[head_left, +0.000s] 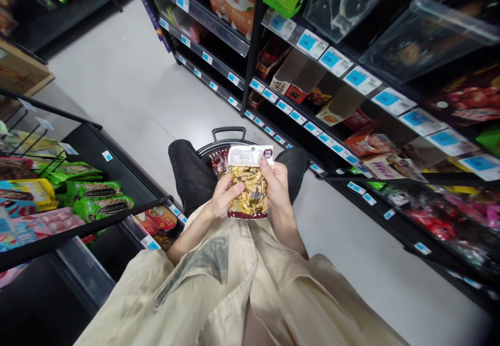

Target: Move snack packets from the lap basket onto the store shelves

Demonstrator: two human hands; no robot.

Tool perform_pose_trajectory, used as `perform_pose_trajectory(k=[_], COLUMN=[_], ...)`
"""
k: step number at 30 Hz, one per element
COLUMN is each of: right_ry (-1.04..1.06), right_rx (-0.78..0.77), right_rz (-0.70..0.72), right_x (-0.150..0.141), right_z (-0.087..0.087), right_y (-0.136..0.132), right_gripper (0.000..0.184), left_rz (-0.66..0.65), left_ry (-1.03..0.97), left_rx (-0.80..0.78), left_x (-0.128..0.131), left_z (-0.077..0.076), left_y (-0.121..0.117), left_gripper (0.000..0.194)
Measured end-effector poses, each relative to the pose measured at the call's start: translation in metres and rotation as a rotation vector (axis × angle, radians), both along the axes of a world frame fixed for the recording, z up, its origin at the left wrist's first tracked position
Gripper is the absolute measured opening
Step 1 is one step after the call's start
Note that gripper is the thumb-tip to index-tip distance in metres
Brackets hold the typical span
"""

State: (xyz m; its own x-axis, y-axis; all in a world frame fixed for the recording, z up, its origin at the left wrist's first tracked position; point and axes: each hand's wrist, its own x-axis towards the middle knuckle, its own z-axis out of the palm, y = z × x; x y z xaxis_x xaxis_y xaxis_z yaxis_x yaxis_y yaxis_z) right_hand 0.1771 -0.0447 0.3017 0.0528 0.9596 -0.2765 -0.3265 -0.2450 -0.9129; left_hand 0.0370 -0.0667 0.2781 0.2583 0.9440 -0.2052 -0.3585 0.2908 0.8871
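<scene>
A clear snack packet (249, 182) with a white top strip and yellow-brown pieces inside is held upright in front of my body. My left hand (222, 196) grips its left edge, thumb across the front. My right hand (277, 184) holds its right edge, thumb near the top corner. Both hands are closed on the packet. Just beyond it, on the floor between my dark trouser legs, stands a black shopping basket (228, 136) with red packets inside.
I stand in a narrow shop aisle with a grey floor (128, 85). Shelves with blue price tags (336, 62) and boxed snacks run along the right. A lower black rack (89, 143) with green and pink packets is on the left.
</scene>
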Motion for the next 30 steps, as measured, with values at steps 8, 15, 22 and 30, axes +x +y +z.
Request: perform_pose_trajectory(k=[8, 15, 22, 30], right_ry=[0.049, 0.092, 0.073, 0.096], right_rx=[-0.038, -0.072, -0.091, -0.107], right_rz=[-0.044, -0.079, -0.080, -0.085], right_x=[-0.004, -0.005, -0.005, -0.008], right_z=[0.001, 0.000, -0.002, -0.007], right_y=[0.001, 0.003, 0.005, 0.007], right_gripper=[0.049, 0.049, 0.044, 0.043], left_rz=[0.013, 0.030, 0.020, 0.050], left_ry=[-0.005, -0.008, -0.060, -0.058], left_rx=[-0.029, -0.056, -0.078, -0.079], left_x=[0.000, 0.000, 0.001, 0.002], left_z=[-0.010, -0.013, -0.015, -0.015], left_y=[0.001, 0.003, 0.005, 0.006], left_gripper=[0.051, 0.052, 0.048, 0.048])
